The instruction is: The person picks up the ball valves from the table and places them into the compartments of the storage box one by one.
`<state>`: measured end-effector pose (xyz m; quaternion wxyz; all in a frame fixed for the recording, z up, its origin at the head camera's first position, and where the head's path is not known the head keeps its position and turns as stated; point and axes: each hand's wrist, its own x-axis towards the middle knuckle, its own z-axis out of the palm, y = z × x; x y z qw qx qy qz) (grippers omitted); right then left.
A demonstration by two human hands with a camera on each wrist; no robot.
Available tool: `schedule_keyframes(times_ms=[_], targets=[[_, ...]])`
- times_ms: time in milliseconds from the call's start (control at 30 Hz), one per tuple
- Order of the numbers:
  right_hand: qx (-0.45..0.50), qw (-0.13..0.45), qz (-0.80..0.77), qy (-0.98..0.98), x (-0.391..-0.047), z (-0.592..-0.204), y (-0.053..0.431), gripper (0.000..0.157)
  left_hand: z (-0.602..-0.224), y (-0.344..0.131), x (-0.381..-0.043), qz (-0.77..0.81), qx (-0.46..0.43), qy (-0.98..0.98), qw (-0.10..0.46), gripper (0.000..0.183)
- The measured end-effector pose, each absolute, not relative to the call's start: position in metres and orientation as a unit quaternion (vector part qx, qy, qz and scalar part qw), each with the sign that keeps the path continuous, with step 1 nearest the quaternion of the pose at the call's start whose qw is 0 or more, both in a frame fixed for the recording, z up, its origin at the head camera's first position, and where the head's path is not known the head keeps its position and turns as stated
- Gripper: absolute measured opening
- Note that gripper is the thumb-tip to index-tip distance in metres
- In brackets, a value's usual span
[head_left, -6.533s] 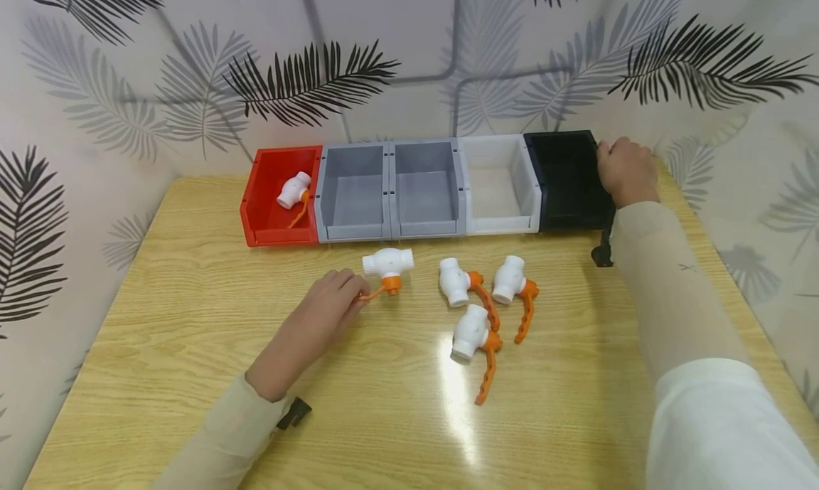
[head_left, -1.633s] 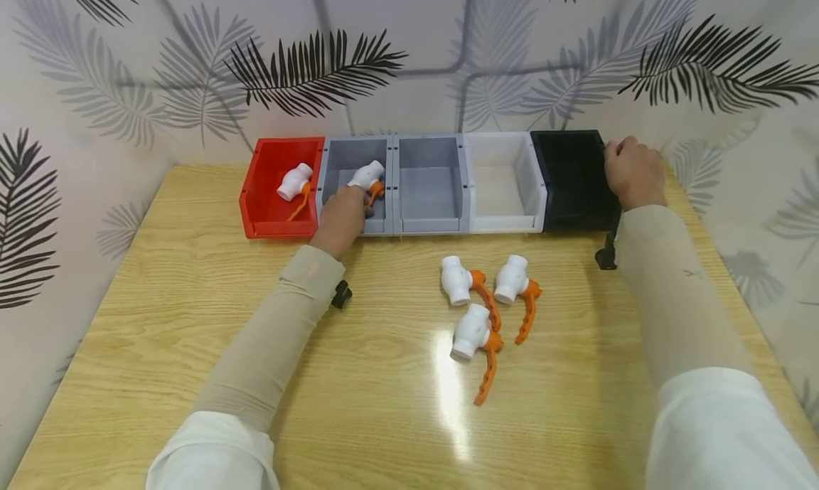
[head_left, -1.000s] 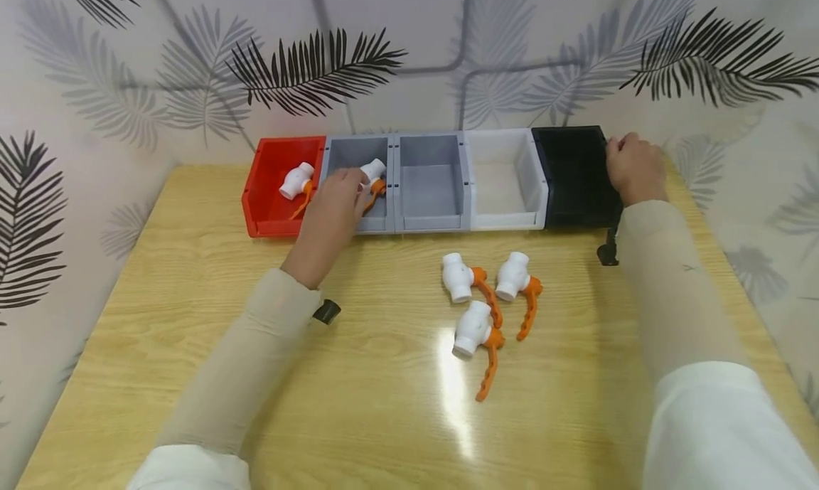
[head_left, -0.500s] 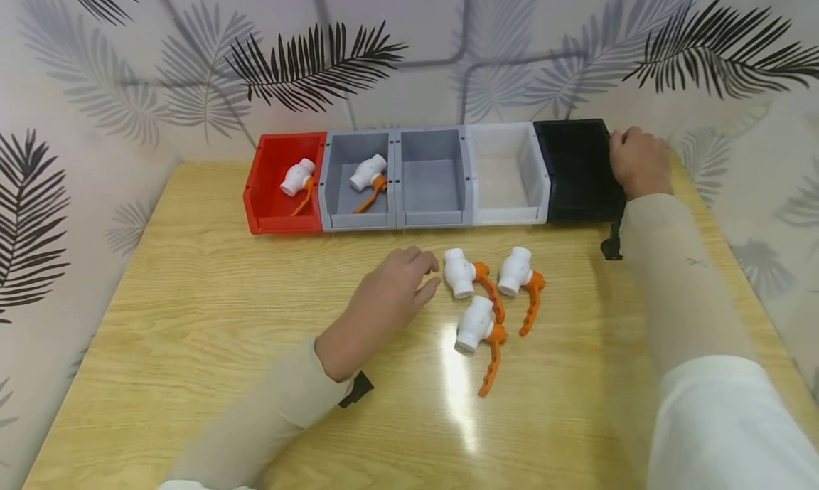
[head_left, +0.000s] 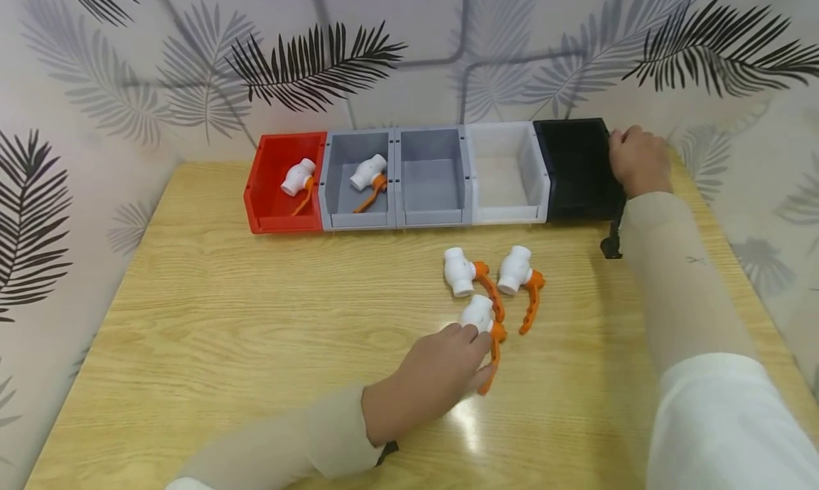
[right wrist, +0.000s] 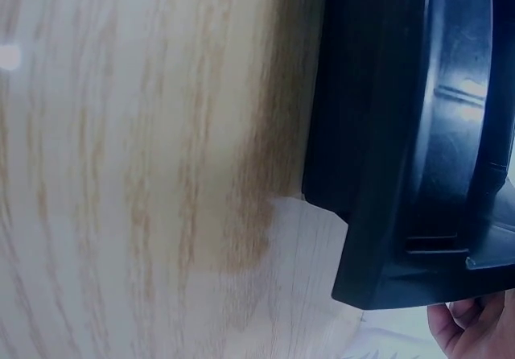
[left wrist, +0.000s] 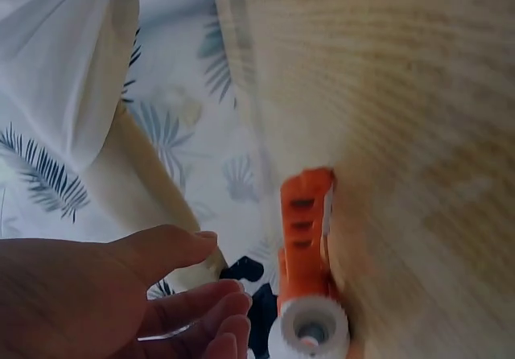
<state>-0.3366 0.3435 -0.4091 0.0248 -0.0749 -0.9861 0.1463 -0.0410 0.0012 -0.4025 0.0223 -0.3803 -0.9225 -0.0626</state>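
A wood-grain table [head_left: 224,319] meets a leaf-patterned backdrop [head_left: 422,49]. In the head view, your left hand [head_left: 431,373] partly hides the near valve [head_left: 476,313]; two more valves [head_left: 458,272] lie just beyond it. Your right hand [head_left: 640,161] touches the black bin [head_left: 576,171] at far right. In the left wrist view, your left thumb and fingers are apart, beside an orange handle [left wrist: 306,230]. In the right wrist view, your right fingertips [right wrist: 445,327] show at the bin's edge; whether they clamp it, I cannot tell.

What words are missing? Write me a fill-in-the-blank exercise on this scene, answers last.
The hand at the nearest valve is the person's ____ one.
The other hand touches the far-right bin, which is coloured ____.
Exactly ____ white valves lie on the table, outside the row of bins.
Their handles are coloured ____.

Missing words: left; black; three; orange.
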Motion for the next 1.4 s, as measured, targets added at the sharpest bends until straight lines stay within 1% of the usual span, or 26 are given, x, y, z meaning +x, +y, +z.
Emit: schedule_keyframes(times_ms=[133,200,367,467,500,633,733,867,1000,1167,1400], targets=[[-0.078,0.018,0.149,-0.986,-0.337,-0.41,0.344,0.061,-0.409,0.01,-0.033,-0.009,-0.382,-0.923,0.047,0.029],[-0.077,0.016,0.149,-0.986,-0.336,-0.409,0.345,0.062,-0.412,0.015,-0.029,0.018,-0.377,-0.925,0.035,0.032],[-0.072,0.012,0.143,-0.987,-0.336,-0.409,0.346,0.061,-0.416,0.027,-0.023,0.073,-0.364,-0.928,0.025,0.038],[-0.071,0.01,0.136,-0.988,-0.337,-0.41,0.347,0.061,-0.417,0.034,-0.022,0.088,-0.351,-0.931,0.042,0.039],[-0.071,0.01,0.134,-0.988,-0.337,-0.41,0.347,0.061,-0.418,0.037,-0.022,0.09,-0.347,-0.933,0.039,0.039],[-0.071,0.016,0.134,-0.988,-0.337,-0.411,0.346,0.061,-0.417,0.047,-0.021,0.107,-0.338,-0.935,0.026,0.026],[-0.065,0.024,0.141,-0.988,-0.335,-0.411,0.344,0.059,-0.416,0.052,-0.02,0.118,-0.327,-0.938,0.021,0.02],[-0.059,0.034,0.147,-0.987,-0.334,-0.41,0.341,0.057,-0.418,0.054,-0.02,0.135,-0.295,-0.945,0.044,0.019],[-0.058,0.039,0.144,-0.987,-0.334,-0.408,0.341,0.058,-0.424,0.053,-0.022,0.138,-0.282,-0.948,0.059,0.02],[-0.056,0.037,0.143,-0.988,-0.333,-0.408,0.342,0.058,-0.427,0.055,-0.026,0.128,-0.287,-0.948,0.052,0.02],[-0.061,0.027,0.143,-0.987,-0.335,-0.408,0.342,0.06,-0.427,0.052,-0.027,0.12,-0.275,-0.954,0.028,0.019]])
